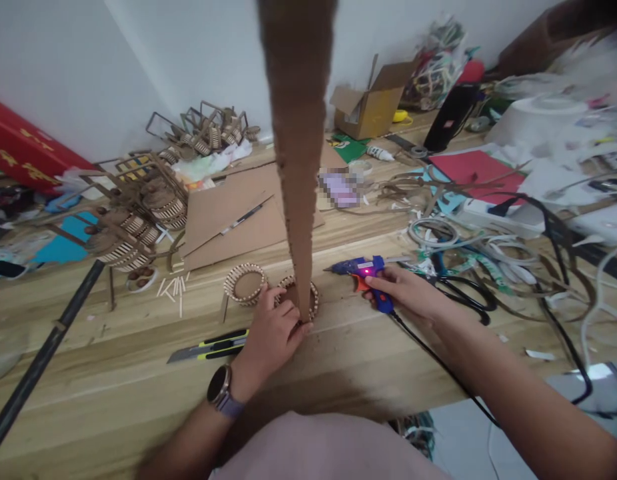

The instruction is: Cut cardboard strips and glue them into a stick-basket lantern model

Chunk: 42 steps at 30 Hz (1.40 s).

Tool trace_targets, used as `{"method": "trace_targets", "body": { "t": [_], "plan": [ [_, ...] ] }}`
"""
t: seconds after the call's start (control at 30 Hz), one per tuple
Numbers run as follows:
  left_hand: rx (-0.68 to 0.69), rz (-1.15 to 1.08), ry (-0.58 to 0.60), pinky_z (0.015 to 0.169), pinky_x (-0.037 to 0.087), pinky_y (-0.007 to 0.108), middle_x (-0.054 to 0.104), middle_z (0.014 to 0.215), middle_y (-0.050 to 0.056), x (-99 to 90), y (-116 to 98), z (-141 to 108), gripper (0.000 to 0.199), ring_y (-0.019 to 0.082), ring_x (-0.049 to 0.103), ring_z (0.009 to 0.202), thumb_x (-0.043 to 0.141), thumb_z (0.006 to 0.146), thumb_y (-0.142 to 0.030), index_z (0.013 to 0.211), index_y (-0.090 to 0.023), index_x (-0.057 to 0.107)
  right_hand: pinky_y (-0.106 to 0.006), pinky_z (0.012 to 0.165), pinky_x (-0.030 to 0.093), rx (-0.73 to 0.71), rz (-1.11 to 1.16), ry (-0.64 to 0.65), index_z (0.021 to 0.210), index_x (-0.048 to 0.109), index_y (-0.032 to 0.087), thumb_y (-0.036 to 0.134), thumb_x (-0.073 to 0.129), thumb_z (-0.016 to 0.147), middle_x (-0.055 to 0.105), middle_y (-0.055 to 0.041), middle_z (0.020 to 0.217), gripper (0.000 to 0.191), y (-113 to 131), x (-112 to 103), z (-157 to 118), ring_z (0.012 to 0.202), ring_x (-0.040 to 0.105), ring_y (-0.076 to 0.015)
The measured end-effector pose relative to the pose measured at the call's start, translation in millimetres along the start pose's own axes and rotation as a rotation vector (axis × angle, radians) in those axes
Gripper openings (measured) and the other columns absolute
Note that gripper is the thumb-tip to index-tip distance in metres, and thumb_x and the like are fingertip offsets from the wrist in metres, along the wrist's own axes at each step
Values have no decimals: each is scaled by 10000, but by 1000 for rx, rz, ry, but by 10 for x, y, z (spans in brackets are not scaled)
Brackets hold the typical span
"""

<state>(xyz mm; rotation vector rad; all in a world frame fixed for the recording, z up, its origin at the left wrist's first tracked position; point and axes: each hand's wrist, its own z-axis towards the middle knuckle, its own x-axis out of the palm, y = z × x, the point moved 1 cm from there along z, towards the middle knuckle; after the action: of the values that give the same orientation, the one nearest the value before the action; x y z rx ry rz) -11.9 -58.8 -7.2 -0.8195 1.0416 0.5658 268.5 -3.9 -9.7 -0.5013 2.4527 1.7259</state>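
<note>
The right hand (401, 288) is closed around the grip of a blue glue gun (358, 267), just right of the two round baskets on the worktop (138, 400). The gun's long axis runs crosswise; its nozzle points left toward the baskets, and its black cord (423, 341) trails from the grip toward the near right.

The left hand (276, 323) is curled narrowly over the near edge of the right-hand basket (314, 298), holding it. A long cardboard strip (299, 233) stands up from there; whether the fingers also pinch it, I cannot tell. The left-hand basket (247, 287), touching or nearly so, shows a bare cardboard bottom within its striped wall.

Farther left, a small white bowl (137, 289) contains brown balls (144, 273). At the back, a cardboard box (373, 117) has its flaps raised; its contents are hidden.
</note>
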Motion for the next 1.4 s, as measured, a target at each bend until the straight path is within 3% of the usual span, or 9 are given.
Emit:
{"method": "trace_targets", "body": {
  "t": [0.2, 0.3, 0.4, 0.47, 0.6, 0.7, 0.87, 1.07, 1.4],
  "plan": [
    [17, -71, -3, 1104, 290, 626, 690, 860, 44, -20, 18, 28, 214, 293, 547, 1080, 560, 959, -277, 826, -180, 697, -303, 539, 350, -26, -519, -151, 562, 636, 208, 461, 689, 761, 599, -26, 528, 326, 99, -160, 28, 530, 532, -173],
    [41, -61, 21, 1102, 308, 592, 691, 862, 45, -39, 29, 42, 231, 280, 556, 1064, 549, 968, -291, 844, -185, 712, -315, 568, 343, -45, -691, -207, 597, 669, 215, 462, 631, 813, 638, -58, 593, 330, 161, -153, -67, 594, 572, -206],
    [68, -47, 45, 1120, 292, 586, 689, 870, 42, -64, 41, 56, 234, 270, 563, 1053, 535, 974, -286, 873, -197, 727, -325, 618, 387, -91, -810, -273, 758, 710, 207, 486, 593, 848, 693, -99, 755, 315, 223, -51, -203, 719, 627, -249],
    [86, -25, 65, 1125, 288, 588, 689, 884, 43, -84, 44, 67, 235, 275, 554, 1069, 534, 974, -283, 886, -199, 734, -340, 693, 442, -252, -855, -263, 856, 707, 197, 447, 560, 888, 703, -111, 869, 292, 264, 91, -286, 806, 643, -258],
    [75, 66, 106, 1102, 319, 587, 687, 976, 68, -129, 29, 88, 170, 325, 453, 1212, 591, 944, -276, 964, -192, 737, -405, 875, 499, -729, -783, -116, 1017, 688, 200, 278, 584, 904, 689, -116, 1047, 173, 309, 477, -379, 992, 631, -258],
    [47, 127, 125, 1100, 344, 561, 661, 1049, 93, -144, 5, 87, 163, 347, 404, 1241, 686, 880, -295, 976, -169, 726, -457, 943, 485, -883, -765, -39, 1086, 680, 231, 236, 663, 868, 661, -118, 1162, 219, 302, 706, -363, 1093, 587, -275],
    [2, 106, 111, 1099, 378, 507, 641, 1036, 117, -110, -3, 68, 268, 354, 407, 1227, 769, 804, -322, 953, -108, 708, -472, 926, 467, -889, -825, -24, 1003, 692, 219, 232, 724, 828, 653, -110, 1129, 178, 304, 872, -286, 1086, 542, -292],
    [34, 42, 61, 1109, 338, 560, 662, 1021, 102, -24, 27, 82, 174, 328, 427, 1220, 633, 912, -290, 947, -160, 743, -461, 932, 433, -917, -853, 8, 950, 695, 216, 248, 674, 879, 648, -101, 1145, 81, 328, 936, -294, 1090, 516, -285],
    [63, 50, 5, 1143, 266, 658, 671, 1081, 95, 42, 33, 19, 181, 357, 439, 1243, 666, 892, -267, 1013, -146, 723, -433, 909, 439, -898, -865, -30, 985, 668, 193, 261, 654, 900, 650, -111, 1136, 110, 253, 974, -338, 1073, 523, -271]
  ]
}}
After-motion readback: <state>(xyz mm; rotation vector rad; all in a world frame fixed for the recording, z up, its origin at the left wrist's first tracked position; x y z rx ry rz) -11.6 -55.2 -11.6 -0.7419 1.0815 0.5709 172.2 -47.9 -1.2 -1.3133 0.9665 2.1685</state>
